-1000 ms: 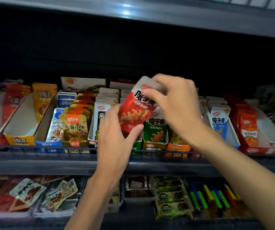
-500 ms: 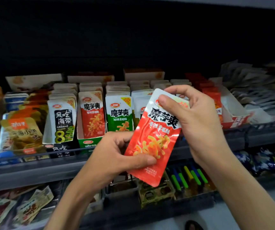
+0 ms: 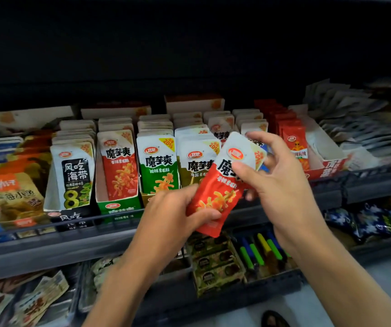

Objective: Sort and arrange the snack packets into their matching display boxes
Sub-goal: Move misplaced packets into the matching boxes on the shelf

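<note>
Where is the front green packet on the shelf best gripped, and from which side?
Pinch the green packet by its white top edge from above. It stands upright, with a standing red packet and a gold packet close beside it and more behind, so only the top is free.

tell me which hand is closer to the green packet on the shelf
Left. The left hand sits just below the green packet, holding the red packet by its lower end; the right hand is farther right, holding its top.

Glossy plastic-film red packet (image 3: 215,194), matt cardboard display boxes (image 3: 116,206), dark matt metal shelf rail (image 3: 48,246).
</note>
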Demonstrator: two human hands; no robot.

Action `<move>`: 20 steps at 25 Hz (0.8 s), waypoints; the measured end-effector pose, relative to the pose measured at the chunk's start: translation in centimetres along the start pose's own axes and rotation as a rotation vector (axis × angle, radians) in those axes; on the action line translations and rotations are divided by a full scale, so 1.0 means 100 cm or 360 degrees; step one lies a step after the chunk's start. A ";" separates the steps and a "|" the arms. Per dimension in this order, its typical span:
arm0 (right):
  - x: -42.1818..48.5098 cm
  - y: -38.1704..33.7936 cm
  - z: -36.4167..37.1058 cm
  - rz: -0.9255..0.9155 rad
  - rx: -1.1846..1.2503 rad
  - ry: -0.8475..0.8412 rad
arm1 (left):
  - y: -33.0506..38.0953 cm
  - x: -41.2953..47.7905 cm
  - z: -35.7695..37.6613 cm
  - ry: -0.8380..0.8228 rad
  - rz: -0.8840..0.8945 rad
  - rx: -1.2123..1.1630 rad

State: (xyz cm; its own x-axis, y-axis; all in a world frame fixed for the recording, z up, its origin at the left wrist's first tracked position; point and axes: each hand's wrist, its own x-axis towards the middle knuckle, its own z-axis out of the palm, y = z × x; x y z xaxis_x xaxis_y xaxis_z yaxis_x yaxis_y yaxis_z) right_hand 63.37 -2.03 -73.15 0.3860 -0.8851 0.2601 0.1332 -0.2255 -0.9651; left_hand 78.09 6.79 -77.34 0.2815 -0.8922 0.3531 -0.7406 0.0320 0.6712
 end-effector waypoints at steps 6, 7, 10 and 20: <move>0.003 0.008 -0.013 -0.0076 0.0063 0.0080 | 0.006 0.015 0.025 0.0261 0.0234 0.0481; 0.007 0.004 -0.019 -0.0135 0.0042 0.0197 | 0.009 0.017 0.030 0.0315 0.0256 0.0458; 0.029 -0.016 -0.042 -0.0480 0.0064 0.0598 | 0.014 0.023 0.044 0.0334 0.0274 0.0455; 0.127 0.035 -0.010 -0.0632 -0.0918 0.0366 | 0.008 0.028 0.069 0.0176 0.0232 0.0994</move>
State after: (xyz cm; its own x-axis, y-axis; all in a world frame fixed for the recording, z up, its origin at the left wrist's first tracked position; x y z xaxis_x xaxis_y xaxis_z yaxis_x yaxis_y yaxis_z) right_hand 67.81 -14.44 -73.30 0.1992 -0.7409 0.6414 -0.3024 -0.6690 -0.6790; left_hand 74.08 1.19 -80.31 0.1875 -0.8459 0.4994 -0.9819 -0.1482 0.1176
